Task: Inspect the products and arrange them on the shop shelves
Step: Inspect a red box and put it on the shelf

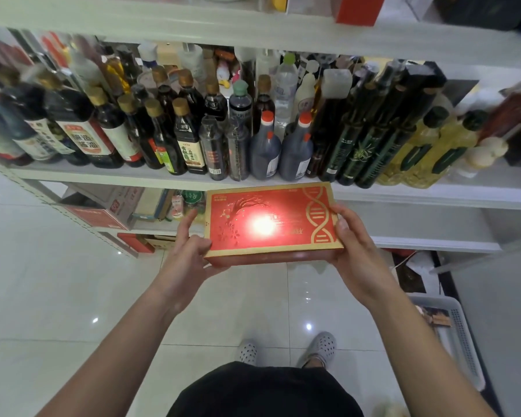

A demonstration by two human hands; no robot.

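We note a red box (271, 224) w/ gold border, held flat, lid up, just in front of the shelf (403, 194) edge and below the bottle row. Left hand (190, 251) clamps the box's left end: thumb on the top edge, fingers (187, 224) up along the side. Right hand (358, 251) clamps the right end, thumb on the lid near the gold helix print, other fingers under and hidden. Both grips are closed on the box; it touches nothing else. Strong glare spot at lid centre; text there is unreadable.

Behind the box, the shelf carries dark sauce bottles (181, 139) at left and centre, dark green bottles (370, 145) to the box's upper right, and yellow oil bottles (424, 158) further right. Below and left of the box, lower shelves hold cartons (103, 212). Right of the box and lower down, a white crate (457, 335) sits on the tiled floor (57, 281). Near the bottom edge we see spotted slippers (322, 347).
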